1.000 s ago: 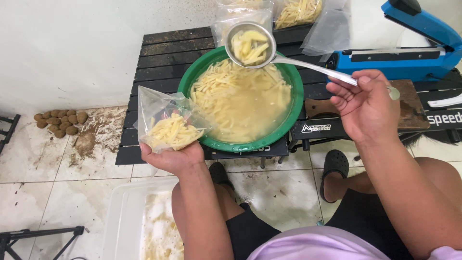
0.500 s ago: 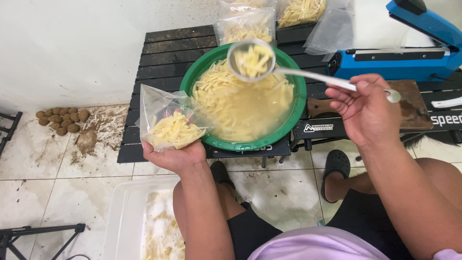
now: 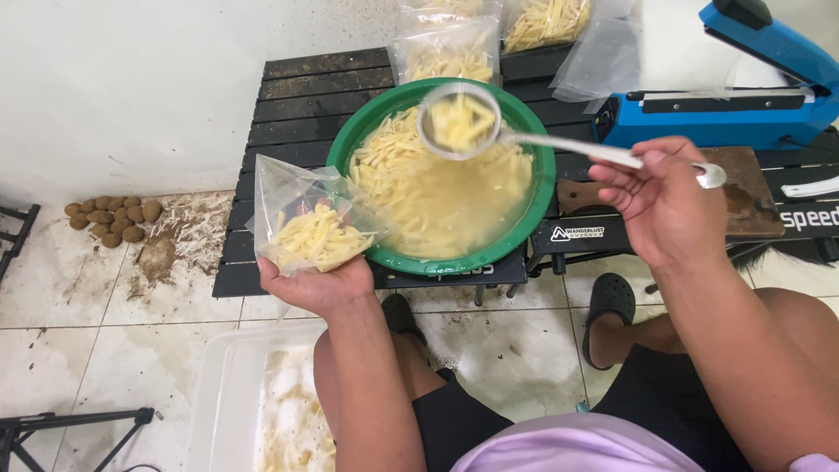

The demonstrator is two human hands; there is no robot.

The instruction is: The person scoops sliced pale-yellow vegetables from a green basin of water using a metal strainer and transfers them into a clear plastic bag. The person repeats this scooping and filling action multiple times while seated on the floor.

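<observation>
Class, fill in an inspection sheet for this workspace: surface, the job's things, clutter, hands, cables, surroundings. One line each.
Surface: black slatted table, low, on a tiled floor.
Job's things: green basin of pale potato sticks in water; metal strainer ladle loaded with sticks above it; clear bag partly filled.
Clutter: filled bags behind the basin; blue heat sealer; wooden board.
Hands: left hand holds the bag from below; right hand grips the ladle handle.
Cables: nothing seen.
Surroundings: small brown potatoes and peelings on the dirty floor; white tub below.
</observation>
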